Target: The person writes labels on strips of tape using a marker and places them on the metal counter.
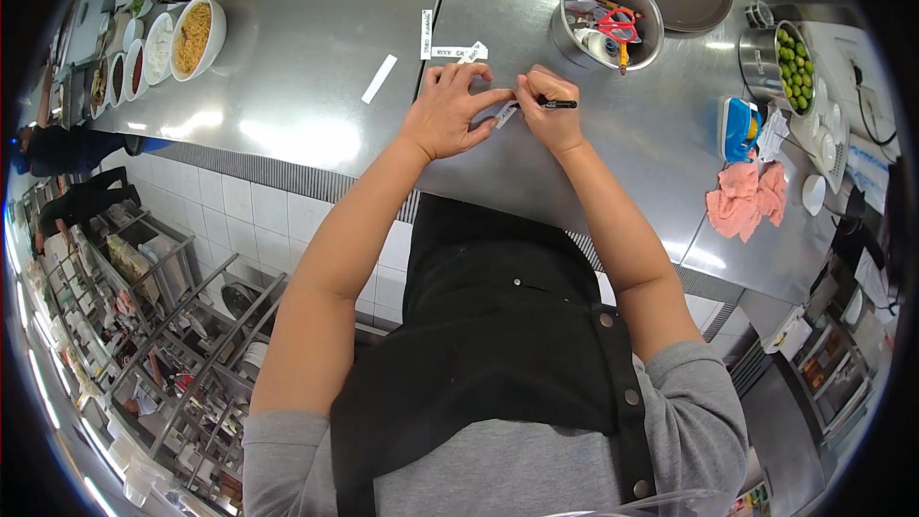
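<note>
Leaning over the steel desk (pixel 306 67), metal tub (pixel 609 17) of scissors up top right, pink cloth (pixel 747 199) off to the right. Left hand (pixel 450 110) pinning a small label strip (pixel 506 114) flat with fingertips, right hand (pixel 550 110) clenched around a black marker (pixel 558 104), tip at the strip.

Handwriting on label strips (pixel 458 52) on counter (pixel 287 86) too small to read. Strip (pixel 505 114) under pen likewise illegible.

Bright overhead light glares off the steel counter (pixel 287 86); fisheye bends edges, corners black.
</note>
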Motion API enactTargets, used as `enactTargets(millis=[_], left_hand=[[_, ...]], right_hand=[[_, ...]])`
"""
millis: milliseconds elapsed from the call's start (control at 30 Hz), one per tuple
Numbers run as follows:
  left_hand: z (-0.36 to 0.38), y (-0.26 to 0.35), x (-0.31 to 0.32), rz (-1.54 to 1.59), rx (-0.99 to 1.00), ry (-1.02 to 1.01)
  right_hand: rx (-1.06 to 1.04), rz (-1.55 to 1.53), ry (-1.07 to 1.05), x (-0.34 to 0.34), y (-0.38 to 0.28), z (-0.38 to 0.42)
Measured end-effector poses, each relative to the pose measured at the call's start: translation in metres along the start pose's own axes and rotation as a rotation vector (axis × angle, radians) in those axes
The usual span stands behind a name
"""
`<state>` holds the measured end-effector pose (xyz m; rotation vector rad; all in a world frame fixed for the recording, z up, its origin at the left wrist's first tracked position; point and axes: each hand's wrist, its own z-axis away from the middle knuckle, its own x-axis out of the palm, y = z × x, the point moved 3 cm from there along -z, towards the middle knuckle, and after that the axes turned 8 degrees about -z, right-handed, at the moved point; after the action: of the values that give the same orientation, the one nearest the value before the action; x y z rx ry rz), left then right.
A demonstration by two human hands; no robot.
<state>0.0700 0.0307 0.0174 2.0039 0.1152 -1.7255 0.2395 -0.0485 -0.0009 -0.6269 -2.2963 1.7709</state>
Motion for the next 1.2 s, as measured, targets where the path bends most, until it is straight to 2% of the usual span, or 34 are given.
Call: enactTargets(millis=[100,167,300,367,700,867,1100,1200], left_hand=[[0.000,0.000,-0.001,-0.003,-0.007,-0.005],[0.000,0.000,-0.001,-0.007,-0.002,0.003],[0.001,0.000,0.001,-0.001,0.002,-0.009],[-0.001,-0.002,0.001,-0.007,0.000,-0.018],[0.000,0.001,0.000,-0.048,0.004,-0.028],[-0.001,0.001,0.001,-0.052,-0.010,-0.017],[0.000,0.000,0.001,-0.037,0.000,-0.023],[0.000,0.001,0.000,-0.020,-0.009,-0.032]], right_hand=[[0.029,-0.024,0.069,-0.004,0.004,0.003],[0.161,-0.112,0.152,-0.008,0.010,0.005],[0.047,-0.038,0.066,-0.010,0.003,0.002],[0.191,-0.103,0.016,-0.006,0.012,0.002],[0.178,-0.044,-0.007,-0.005,0.014,0.001],[0.026,0.010,-0.023,-0.006,0.005,-0.002],[-0.001,0.031,-0.007,-0.006,0.005,-0.001],[0.082,-0.022,0.033,-0.010,0.005,0.000]])
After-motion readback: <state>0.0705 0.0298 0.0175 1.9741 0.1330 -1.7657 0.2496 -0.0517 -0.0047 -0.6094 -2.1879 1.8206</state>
